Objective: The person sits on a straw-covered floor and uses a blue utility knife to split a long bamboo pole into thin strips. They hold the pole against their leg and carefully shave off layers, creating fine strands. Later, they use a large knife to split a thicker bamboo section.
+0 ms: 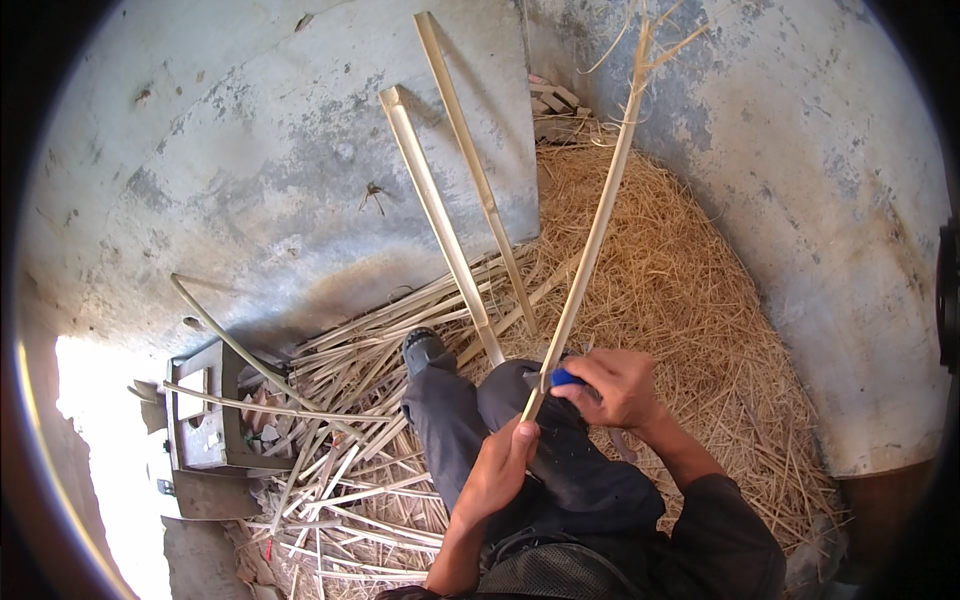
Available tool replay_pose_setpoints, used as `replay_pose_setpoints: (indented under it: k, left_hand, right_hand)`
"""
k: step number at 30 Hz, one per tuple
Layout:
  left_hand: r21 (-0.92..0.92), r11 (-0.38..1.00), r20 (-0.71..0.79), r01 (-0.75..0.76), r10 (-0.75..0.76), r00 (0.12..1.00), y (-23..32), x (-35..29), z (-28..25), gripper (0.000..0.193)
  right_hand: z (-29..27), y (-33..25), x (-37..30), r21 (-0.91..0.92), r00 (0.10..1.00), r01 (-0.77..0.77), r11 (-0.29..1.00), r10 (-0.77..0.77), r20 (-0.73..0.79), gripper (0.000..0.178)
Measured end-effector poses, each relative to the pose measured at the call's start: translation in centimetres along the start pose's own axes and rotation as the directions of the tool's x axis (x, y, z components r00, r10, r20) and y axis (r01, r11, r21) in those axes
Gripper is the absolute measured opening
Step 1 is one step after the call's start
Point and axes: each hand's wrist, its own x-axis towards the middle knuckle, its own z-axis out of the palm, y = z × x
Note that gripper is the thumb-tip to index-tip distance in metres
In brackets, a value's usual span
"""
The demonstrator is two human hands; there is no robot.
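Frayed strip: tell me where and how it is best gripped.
The strip is probably best pinched at its near end, coming from the left, as the left hand does. That end is slim and unfrayed, while the far end splays into loose fibres and the blue tool in the right hand sits just beyond.

No text, label, brand, number or sign can be read anywhere in this view.
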Motion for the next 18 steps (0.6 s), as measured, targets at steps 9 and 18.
replay_pose_setpoints:
  k: [9, 18]
  left_hand:
    - [0.074, 0.975, 0.162, 0.208, -0.218, 0.962, -3.7, -6.5, 0.4, 0.052]
    - [0.081, 0.974, -0.04, 0.212, -0.209, 0.977, -4.1, -5.6, -1.6, 0.051]
  right_hand:
    - [-5.5, 15.8, 2.2, -0.09, 0.879, -0.444, 0.892, 0.414, -0.237, 0.043]
    - [-4.0, 12.2, 0.8, 0.106, 0.796, -0.578, 0.809, 0.588, -0.146, 0.052]
